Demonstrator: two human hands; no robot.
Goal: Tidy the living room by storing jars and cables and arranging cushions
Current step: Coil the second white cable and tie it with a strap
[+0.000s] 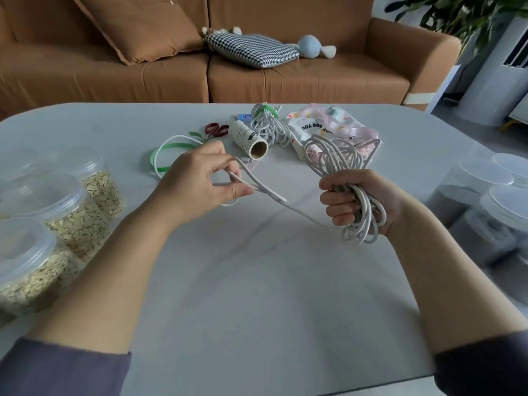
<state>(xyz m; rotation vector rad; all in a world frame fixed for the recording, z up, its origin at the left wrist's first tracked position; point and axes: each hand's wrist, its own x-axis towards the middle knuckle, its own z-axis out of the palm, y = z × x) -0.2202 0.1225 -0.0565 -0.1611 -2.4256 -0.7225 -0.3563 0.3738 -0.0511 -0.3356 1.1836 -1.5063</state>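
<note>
Coiling is the step in hand, judged from the two grips. At the near left edge of the table [257, 295] stand three lidded oat jars [71, 215]; none is stored.

Over the middle of the table, the left hand [200, 181] pinches the loose end of a white cable [338, 167] between thumb and fingertips, the other fingers curled loosely behind. The right hand [360, 201] grips the gathered loops of the same cable in a closed fist, with loops standing out above and below it. A single run of cable joins the two hands, held clear of the table. This cable is gathered but not tied.

At the right edge stand several lidded dark jars [485, 190], blurred, and likewise unstored.

Toward the far edge lie a second coil [267, 124] bound with a green tie, a paper roll [250, 138] touching it, red scissors [216, 130], a green strap [168, 152] and a printed bag [328, 124]. Judgement: one cable is bundled and one nearly so, and neither is put away. Whether the bag is meant for them cannot be told.

Beyond the table, on the sofa [285, 81], a brown cushion [137, 27] leans against the back. A checked cushion [251, 50] lies flat across the seat join, with a blue toy [311, 45] just beside it. Judgement: the cushions are not yet arranged, so jars, cables and cushions are all outstanding.
</note>
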